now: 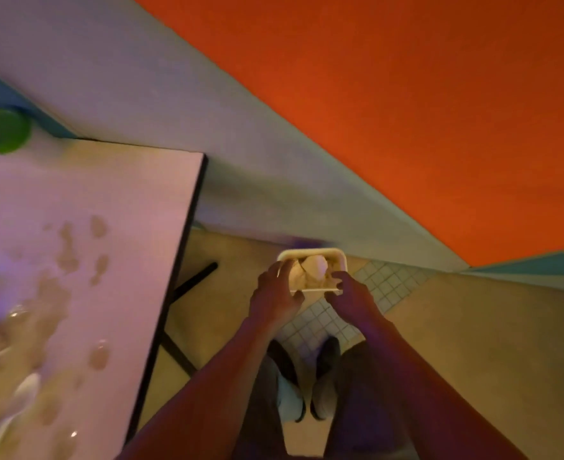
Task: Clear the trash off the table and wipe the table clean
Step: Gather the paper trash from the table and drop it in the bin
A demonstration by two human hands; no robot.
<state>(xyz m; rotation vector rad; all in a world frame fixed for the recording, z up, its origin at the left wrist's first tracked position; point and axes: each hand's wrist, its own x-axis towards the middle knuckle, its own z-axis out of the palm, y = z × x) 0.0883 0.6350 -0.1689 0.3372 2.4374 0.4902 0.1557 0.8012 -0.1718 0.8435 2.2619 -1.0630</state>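
gripping tray (pixel 313 253) w/ crumpled trash, left hand (pixel 275 293) & right hand (pixel 351 295) both clamped, beside stained table (pixel 124 200)

**Tray held over the floor, beside a stained desk**

We hold a small cream tray (pixel 312 254) out in front of us with both hands, away from the desk (pixel 114 200) and above the floor (pixel 473 327). Our left hand (pixel 275 293) grips the tray's left edge and our right hand (pixel 348 292) grips its right near corner. Crumpled pale trash (pixel 313 268) sits inside the tray. To our left, the desk top carries brownish spill patches (pixel 68 247); a white spoon (pixel 25 391) lies near its lower edge, and a green cup (pixel 5 134) stands at its far corner. Below our arms we see our shoes (pixel 325 393) on the floor.
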